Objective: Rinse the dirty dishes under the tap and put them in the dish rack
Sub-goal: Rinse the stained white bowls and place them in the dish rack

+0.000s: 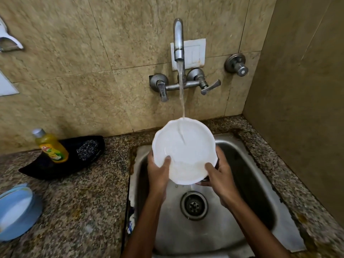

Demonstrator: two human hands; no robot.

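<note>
A white plate with a scalloped rim point(183, 146) is held tilted over the steel sink point(247, 175), its face toward me. Water runs from the wall tap point(178, 41) in a thin stream onto the plate's upper middle. My left hand point(158, 171) grips the plate's lower left edge, thumb on the face. My right hand point(218, 175) grips the lower right edge, thumb on the face too. No dish rack is in view.
A yellow dish-soap bottle point(51, 146) and a steel scrubber point(87, 149) rest on a black holder point(44, 167) on the granite counter at left. A blue lidded container point(16, 211) sits at the left edge. The sink drain point(194, 205) lies below the plate. A side wall closes the right.
</note>
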